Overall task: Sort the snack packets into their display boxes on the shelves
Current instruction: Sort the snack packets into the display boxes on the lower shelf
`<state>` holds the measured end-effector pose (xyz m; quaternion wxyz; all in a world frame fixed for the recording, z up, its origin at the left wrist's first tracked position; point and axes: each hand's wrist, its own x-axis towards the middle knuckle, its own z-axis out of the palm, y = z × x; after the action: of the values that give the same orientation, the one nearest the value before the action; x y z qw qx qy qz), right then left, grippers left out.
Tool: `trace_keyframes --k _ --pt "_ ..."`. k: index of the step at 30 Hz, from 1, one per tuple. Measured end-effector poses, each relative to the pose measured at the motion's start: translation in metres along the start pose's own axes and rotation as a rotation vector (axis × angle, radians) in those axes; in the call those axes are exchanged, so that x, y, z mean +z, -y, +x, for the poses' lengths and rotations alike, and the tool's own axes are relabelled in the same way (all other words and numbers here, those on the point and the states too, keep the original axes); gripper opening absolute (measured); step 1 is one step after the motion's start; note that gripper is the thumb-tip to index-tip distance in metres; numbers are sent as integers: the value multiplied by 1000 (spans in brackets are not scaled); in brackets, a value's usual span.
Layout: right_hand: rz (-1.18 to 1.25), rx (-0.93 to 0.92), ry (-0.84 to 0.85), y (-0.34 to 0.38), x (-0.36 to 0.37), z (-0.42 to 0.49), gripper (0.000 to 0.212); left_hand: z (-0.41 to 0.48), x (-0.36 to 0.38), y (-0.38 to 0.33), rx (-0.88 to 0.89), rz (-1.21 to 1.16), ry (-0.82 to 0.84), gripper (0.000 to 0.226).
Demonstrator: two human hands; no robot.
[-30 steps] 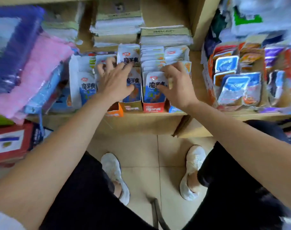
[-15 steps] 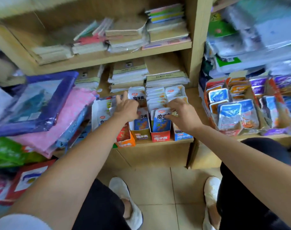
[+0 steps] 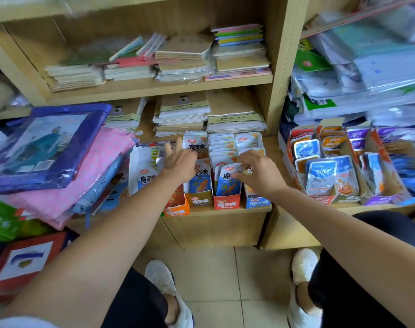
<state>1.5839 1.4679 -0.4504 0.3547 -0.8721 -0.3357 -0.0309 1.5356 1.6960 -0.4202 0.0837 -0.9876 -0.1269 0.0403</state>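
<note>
The left hand is reaching over the row of narrow cardboard display boxes standing on the lower wooden shelf. Its fingers are lying straight and spread apart above the upright packets; whether they are touching the packets cannot be told. The right hand is curling its fingers together on the top edge of a white-and-blue foil snack packet, pinching it. That packet is standing upright at the front of the red-fronted display box, between a gold-fronted box on its left and a blue-fronted box on its right. Further right, a wider open carton is holding blue and orange sachets. Stacked paper notebooks are lying behind the boxes.
</note>
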Motion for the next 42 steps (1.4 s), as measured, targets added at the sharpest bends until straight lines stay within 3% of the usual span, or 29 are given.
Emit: trace_keyframes --k 3,8,13,17,22,28,30,38,42 --pt "32 -17 -86 -3 1 1 26 8 7 2 -19 21 17 10" --pt "264 1 -252 5 -16 1 11 11 21 0 -51 35 -126 11" --pt "587 188 -340 3 -66 6 20 2 24 6 -61 -194 -296 13" --pt "698 291 -413 -21 -81 3 26 1 17 5 -37 -70 -235 15" --pt "994 522 -346 -46 -69 -17 18 8 15 -6 -41 84 -55 12" --pt "1003 690 -221 -51 -56 -31 25 10 17 -13 -133 65 -89 14" --pt "996 700 -190 -49 -51 -38 14 9 21 -11 -108 48 -137 11" --pt "1074 706 -160 -28 -46 -42 21 -26 -9 24 -101 -525 -685 12" --pt "1218 749 -151 -17 -50 -40 11 -50 -54 32 -85 -938 -800 5"
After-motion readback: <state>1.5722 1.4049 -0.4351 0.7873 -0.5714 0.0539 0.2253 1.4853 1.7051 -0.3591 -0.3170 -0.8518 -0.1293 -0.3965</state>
